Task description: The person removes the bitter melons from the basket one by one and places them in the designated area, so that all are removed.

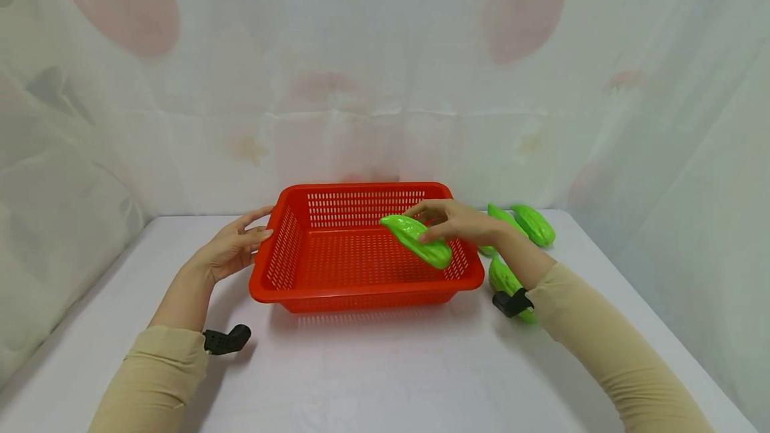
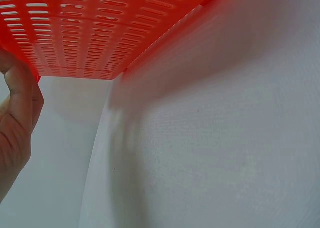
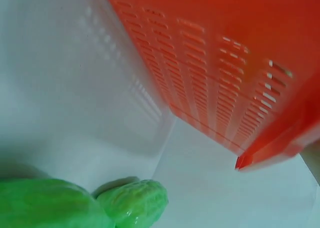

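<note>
A bright green, ridged bitter melon (image 1: 434, 254) is held over the right part of a red slotted plastic basket (image 1: 367, 291). My right hand (image 1: 460, 220) pinches it from above between thumb and fingers. At the basket's left side, my left hand (image 1: 231, 246) grips the rim. The left wrist view has that hand's bent fingers (image 2: 21, 90) at the edge of the basket wall (image 2: 95, 32). Only slotted floor shows in the visible part of the basket's inside. In the right wrist view the right hand's fingers are out of sight.
Several more bitter melons (image 1: 534, 224) lie on the white table (image 1: 373, 373) to the basket's right, partly hidden by my right forearm. Two melons (image 3: 135, 203) show beside the basket in the right wrist view. A patterned white cloth (image 1: 373, 85) hangs behind the table.
</note>
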`<state>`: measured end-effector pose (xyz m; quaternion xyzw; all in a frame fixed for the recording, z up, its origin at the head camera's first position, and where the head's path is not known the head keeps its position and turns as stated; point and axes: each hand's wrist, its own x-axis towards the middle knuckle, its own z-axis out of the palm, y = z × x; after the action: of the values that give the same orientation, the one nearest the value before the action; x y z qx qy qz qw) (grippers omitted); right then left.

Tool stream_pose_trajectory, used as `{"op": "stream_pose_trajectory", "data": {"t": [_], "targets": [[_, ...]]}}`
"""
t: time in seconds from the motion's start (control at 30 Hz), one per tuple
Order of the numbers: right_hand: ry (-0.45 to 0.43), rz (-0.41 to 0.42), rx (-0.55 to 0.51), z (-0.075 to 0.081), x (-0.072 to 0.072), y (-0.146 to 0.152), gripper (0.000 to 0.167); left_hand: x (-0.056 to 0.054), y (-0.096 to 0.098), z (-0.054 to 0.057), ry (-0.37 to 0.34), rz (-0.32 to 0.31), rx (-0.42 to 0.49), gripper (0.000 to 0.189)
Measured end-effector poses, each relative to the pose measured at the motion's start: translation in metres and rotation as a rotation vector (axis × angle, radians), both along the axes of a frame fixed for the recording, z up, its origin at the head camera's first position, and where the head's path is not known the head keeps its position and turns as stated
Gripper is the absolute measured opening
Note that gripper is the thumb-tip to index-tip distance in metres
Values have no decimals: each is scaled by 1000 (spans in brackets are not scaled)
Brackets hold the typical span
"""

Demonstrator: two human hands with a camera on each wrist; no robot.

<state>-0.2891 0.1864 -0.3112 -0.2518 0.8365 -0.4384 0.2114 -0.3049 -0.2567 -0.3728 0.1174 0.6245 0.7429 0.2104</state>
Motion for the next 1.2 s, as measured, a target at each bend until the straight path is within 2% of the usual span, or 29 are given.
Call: {"op": "stream_pose_trajectory", "data": {"t": [0.27,0.4,0.7,1.03,1.2], "targets": [[-12,-48,-40,6,0,12,47,0,0,0,6,0,-6,67],[12,-75,-22,9,-1,18,47,0,-1,0,6,-3,-3,67],[5,-115,-28,12,-3,35,49,-2,-1,-1,-1,-1,7,65],[4,-184,16,25,0,56,52,-1,0,0,4,-3,2,68],[1,-202,-7,27,-2,68,52,0,0,0,0,0,1,68]]}}
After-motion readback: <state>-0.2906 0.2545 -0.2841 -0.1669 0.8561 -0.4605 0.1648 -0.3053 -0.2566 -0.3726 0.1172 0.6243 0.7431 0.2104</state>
